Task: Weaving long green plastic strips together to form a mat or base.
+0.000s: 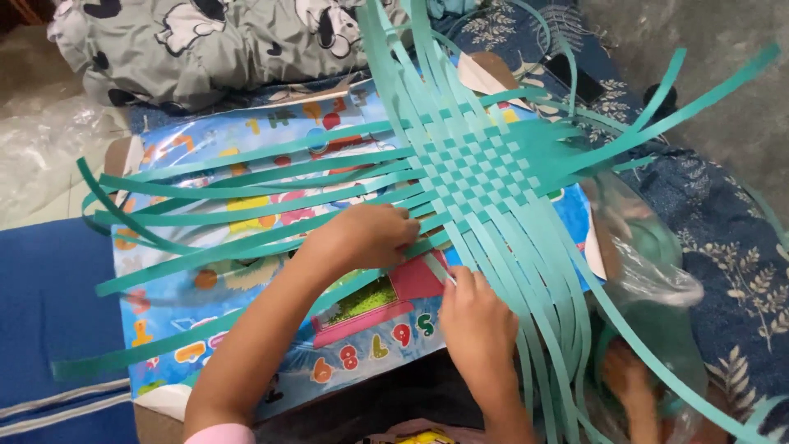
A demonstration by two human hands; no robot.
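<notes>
While left hand presses fingers closed on strips beside weave, right hand pinches one strip; a tug could loosen weave or tear it.

The woven strips lie on the poster board, with a pillow behind and a plastic bag right

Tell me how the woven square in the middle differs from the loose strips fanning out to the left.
The woven square is tight and flat, its teal strips crossing over and under in a checked grid; the loose strips run side by side with gaps, showing the colourful poster beneath. The square sits beyond both hands; the left hand rests on the loose strips near its edge, and the right hand pinches one strip. Both are the same teal strips.
</notes>
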